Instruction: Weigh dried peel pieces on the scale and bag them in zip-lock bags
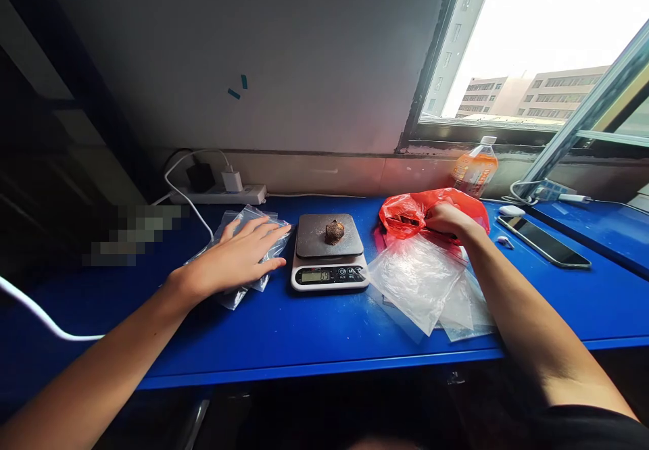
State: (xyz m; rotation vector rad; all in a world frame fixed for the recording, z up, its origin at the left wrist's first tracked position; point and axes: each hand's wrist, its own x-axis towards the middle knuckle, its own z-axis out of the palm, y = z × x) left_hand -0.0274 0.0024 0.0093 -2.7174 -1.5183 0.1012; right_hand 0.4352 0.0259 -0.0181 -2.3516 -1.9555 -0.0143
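My left hand (243,251) rests with fingers spread over a pile of clear zip bags (238,296), left of the scale. In the middle, a digital kitchen scale (329,274) has its display lit, apparently reading 69. On its metal plate sits a small, rough brown lump (334,232). My right hand (449,220) reaches into the opening of a red plastic bag (405,210); its fingers are hidden inside. Dark contents show at the bag's mouth. Flat clear plastic bags (420,288) lie in front of the red bag.
A drink bottle (476,166) stands behind the red bag. At right lie a phone (545,240), a white earbud case (512,211) and an earbud (506,242). A power strip (218,195) with chargers runs along the wall at left. The blue table's (324,342) front edge is near me.
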